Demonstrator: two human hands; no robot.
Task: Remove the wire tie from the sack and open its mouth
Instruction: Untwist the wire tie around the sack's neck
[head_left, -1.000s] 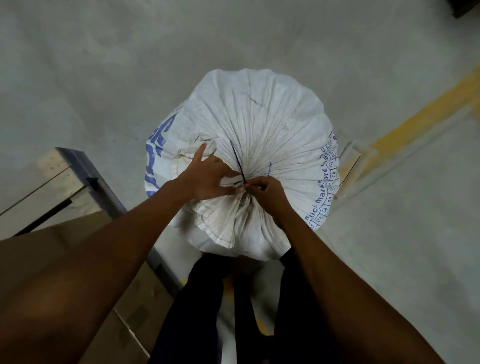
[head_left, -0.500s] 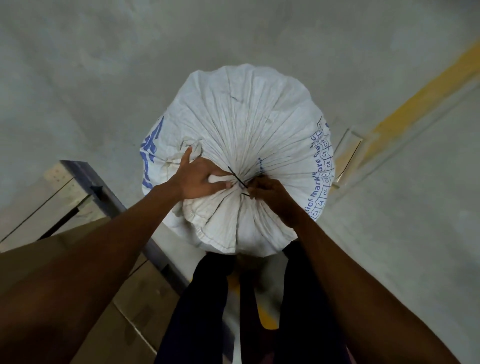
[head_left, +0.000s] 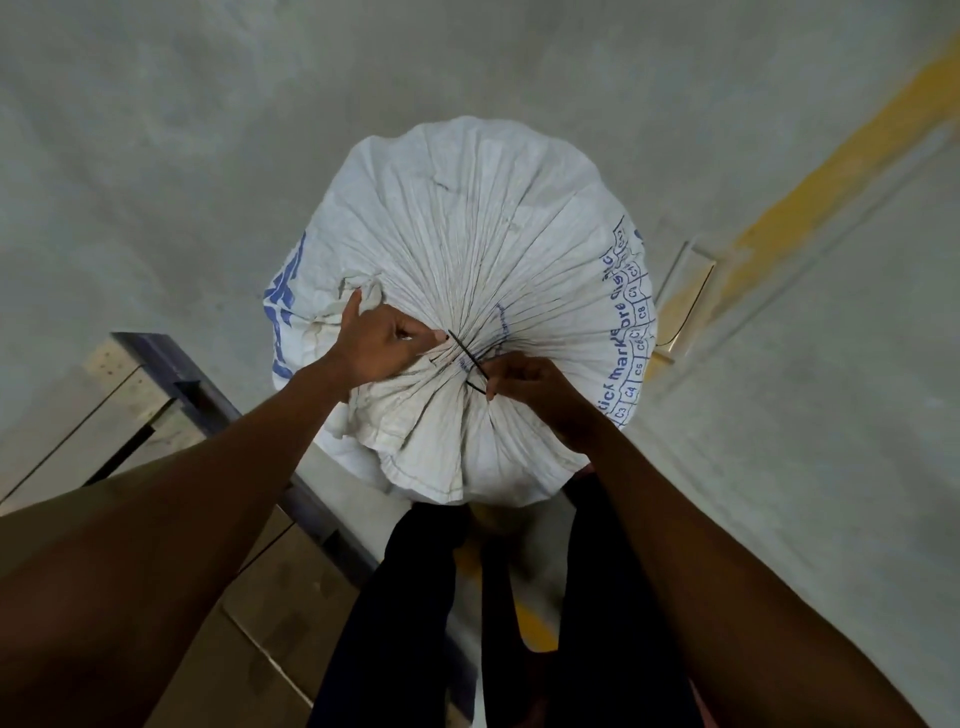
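Note:
A full white woven sack (head_left: 483, 234) with blue print stands upright on the floor in front of me, its top gathered into tight pleats. A thin black wire tie (head_left: 467, 356) runs across the gathered neck, one loose end pointing up and left. My left hand (head_left: 382, 345) presses and pinches the bunched cloth on the left of the neck, index finger stretched out. My right hand (head_left: 524, 382) pinches the lower end of the wire tie on the right of the neck. The sack's flared mouth hangs toward me, below the tie.
Grey concrete floor (head_left: 208, 156) lies all around the sack. A yellow painted line (head_left: 831, 171) runs at the right. A wooden pallet or crate with a dark metal edge (head_left: 171, 374) stands at my left. My dark-trousered legs (head_left: 426, 623) are right behind the sack.
The wire's loose end has swung from upright to a low slant across the neck. My right hand has shifted slightly right and down with the wire end. The view moved closer.

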